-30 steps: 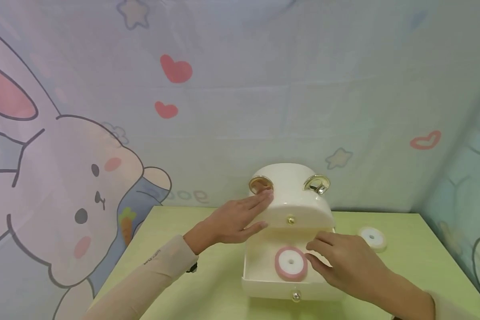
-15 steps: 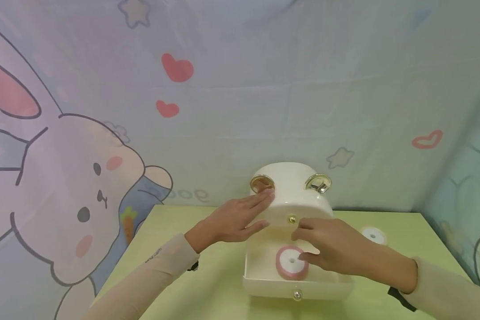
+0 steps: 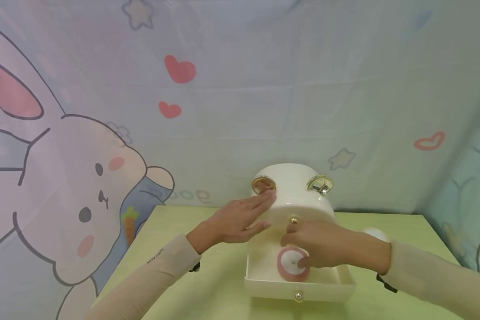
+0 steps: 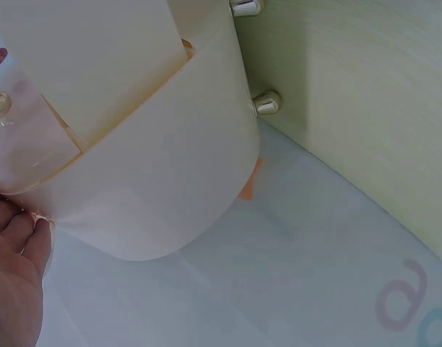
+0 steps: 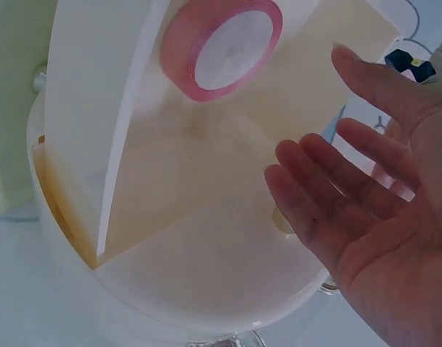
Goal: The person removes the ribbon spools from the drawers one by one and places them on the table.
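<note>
A glossy cream storage box [image 3: 289,182] with a rounded top and gold ear-like rings stands at the back of the table. Its lower drawer [image 3: 260,286] is pulled out, and a pink ribbon roll [image 3: 283,263] with a white centre lies in it. My left hand [image 3: 237,218] rests with extended fingers on the box's upper left side, by the left ring. Above the drawer hovers my right hand [image 3: 324,243], its thumb overlapping the roll in the head view. In the right wrist view, relaxed fingers [image 5: 329,195] stand apart from the roll, holding nothing.
A pale roll [image 3: 378,234] lies on the green table [image 3: 200,271] to the right, partly hidden by the right forearm. Small gold knobs stick out from the upper drawer and the lower drawer's front [image 3: 298,296]. A printed cloth backdrop [image 3: 240,89] hangs behind the table.
My right hand has moved left, from the drawer's right side to over the pink ribbon roll. The left hand keeps its place on the box.
</note>
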